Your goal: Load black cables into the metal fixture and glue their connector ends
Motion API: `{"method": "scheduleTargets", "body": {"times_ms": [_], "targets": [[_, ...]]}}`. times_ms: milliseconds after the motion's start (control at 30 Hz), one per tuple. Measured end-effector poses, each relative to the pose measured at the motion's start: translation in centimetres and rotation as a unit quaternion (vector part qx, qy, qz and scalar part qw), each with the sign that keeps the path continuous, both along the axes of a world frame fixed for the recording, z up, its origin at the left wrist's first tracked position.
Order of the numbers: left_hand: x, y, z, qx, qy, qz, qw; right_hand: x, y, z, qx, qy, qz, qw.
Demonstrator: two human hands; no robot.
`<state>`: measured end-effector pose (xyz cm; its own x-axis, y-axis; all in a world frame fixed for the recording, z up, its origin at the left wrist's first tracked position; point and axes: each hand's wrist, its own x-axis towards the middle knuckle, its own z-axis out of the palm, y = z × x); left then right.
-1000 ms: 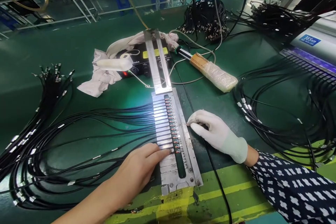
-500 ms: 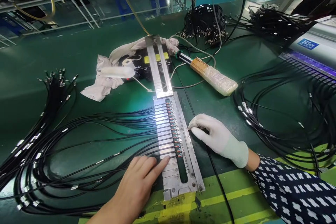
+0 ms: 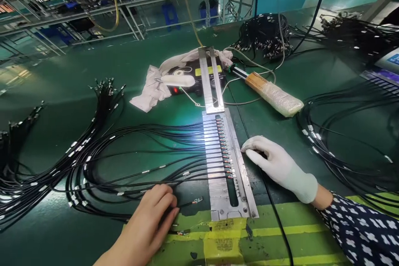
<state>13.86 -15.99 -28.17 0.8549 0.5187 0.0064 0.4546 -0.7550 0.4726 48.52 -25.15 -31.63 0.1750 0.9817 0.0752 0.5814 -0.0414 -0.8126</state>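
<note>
The bare left hand [image 3: 156, 212] rests low over the bench [image 3: 77, 75], its fingers curled beside a loose cable [image 3: 187, 204] whose metal-tipped end points toward the metal plate [image 3: 218, 193]. Whether the fingers grasp that cable cannot be told, as the hand covers the rest of it. A second cable end [image 3: 182, 232] lies just below the thumb, near the green and yellow tape [image 3: 224, 243].

The right hand, in a white glove [image 3: 277, 164], is at the plate's right edge with thumb and fingers bent toward each other — whether they grip the edge or only rest against it is not clear. A dark patterned sleeve [image 3: 368, 228] covers that arm.

The plate lies on the bench between the two hands. Black cables [image 3: 174, 156] run in from the left and lie across it in a row, their ends over its long slot; the lower part of the slot shows bare.

Beyond the plate, a slotted metal strip [image 3: 204, 77] extends to a black box [image 3: 195, 87] with a red light. A pale cloth [image 3: 152, 91] lies beside the box, and a tool with a wrapped handle [image 3: 280, 97] sits to its right. Farther back is a heap of black cables [image 3: 266, 35].
</note>
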Motion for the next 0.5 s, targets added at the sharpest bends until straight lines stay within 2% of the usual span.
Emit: {"method": "scheduleTargets", "body": {"times_ms": [167, 200, 267, 367, 500], "targets": [[1.3, 1.0, 1.4, 0.085, -0.124, 0.05, 0.987, -0.1, 0.1, 0.3, 0.019, 0.01, 0.0, 1.0], [2.0, 1.1, 1.6, 0.106, -0.132, 0.04, 0.985, -0.2, 0.1, 0.4, 0.02, 0.01, -0.001, 1.0], [3.7, 0.9, 1.5, 0.134, -0.127, -0.023, 0.982, -0.2, 0.0, 0.4, 0.021, 0.01, -0.003, 1.0], [6.2, 0.2, 0.3, 0.175, -0.106, -0.12, 0.972, -0.2, 0.0, 0.3, 0.025, 0.008, -0.008, 1.0], [7.6, 0.1, -1.3, 0.204, -0.072, -0.157, 0.964, -0.2, 0.2, 0.3, 0.026, 0.009, -0.011, 1.0]]}}
